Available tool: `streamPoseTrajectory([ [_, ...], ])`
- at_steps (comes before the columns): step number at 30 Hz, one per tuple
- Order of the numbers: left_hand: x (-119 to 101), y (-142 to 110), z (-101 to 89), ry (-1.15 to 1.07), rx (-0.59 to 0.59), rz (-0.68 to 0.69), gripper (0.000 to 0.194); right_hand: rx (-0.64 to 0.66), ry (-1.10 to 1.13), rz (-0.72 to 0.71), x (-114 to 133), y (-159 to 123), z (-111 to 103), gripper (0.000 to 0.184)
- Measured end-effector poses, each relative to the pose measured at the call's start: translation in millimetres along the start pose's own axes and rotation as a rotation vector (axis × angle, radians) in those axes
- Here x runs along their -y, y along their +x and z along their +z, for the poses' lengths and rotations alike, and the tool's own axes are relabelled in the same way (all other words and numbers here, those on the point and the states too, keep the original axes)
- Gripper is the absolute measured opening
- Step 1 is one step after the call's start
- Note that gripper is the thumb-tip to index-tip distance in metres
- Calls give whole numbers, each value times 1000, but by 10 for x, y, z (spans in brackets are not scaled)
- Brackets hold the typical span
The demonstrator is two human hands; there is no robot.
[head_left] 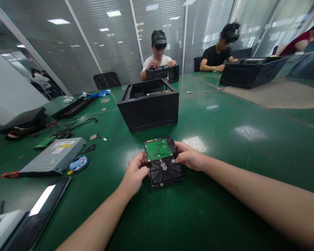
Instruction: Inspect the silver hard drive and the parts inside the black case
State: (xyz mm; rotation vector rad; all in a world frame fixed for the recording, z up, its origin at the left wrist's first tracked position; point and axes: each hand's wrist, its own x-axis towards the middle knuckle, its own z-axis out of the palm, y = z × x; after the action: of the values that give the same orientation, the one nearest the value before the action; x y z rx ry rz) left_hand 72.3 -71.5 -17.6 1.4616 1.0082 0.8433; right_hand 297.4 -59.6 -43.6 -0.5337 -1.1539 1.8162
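A hard drive (pixel 165 170) is held between my two hands, its green circuit board side facing up and toward me. My left hand (pixel 136 172) grips its left edge, thumb on the near side. On the opposite edge, my right hand (pixel 189 156) is closed with the thumb against the drive's face. Some of the fingers of both hands are hidden behind the drive. Just beyond it stands an open black computer case (pixel 154 111) on the green table (pixel 230 167).
To the left lie an optical drive (pixel 54 153), a screwdriver (pixel 10 174), a round blue object (pixel 79 163), cables (pixel 65 129) and a dark flat device (pixel 42 209). Across the table, people work at other computer cases (pixel 251 71). A brown sheet (pixel 274 92) covers the far right.
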Motion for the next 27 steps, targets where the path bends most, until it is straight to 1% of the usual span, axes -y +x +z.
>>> streamPoseTrajectory([
  [4, -6, -12, 6, 10, -4, -2, 31, -25, -11, 16, -5, -4, 1, 61],
  [10, 46, 1, -18, -2, 28, 33, 28, -47, -23, 13, -14, -6, 10, 61],
  [16, 73, 9, -32, -9, 38, 47, 31, -40, -19, 8, -30, 5, -7, 59],
  [20, 68, -3, -31, -6, 34, 54, 29, -25, -16, -9, -43, 7, -14, 57],
  [24, 75, -2, -39, 8, 33, 60, 26, -23, 4, 14, -43, 14, -5, 58],
  [27, 106, 8, -50, 35, 25, 69, 28, -21, 16, 25, -40, 23, 4, 58],
])
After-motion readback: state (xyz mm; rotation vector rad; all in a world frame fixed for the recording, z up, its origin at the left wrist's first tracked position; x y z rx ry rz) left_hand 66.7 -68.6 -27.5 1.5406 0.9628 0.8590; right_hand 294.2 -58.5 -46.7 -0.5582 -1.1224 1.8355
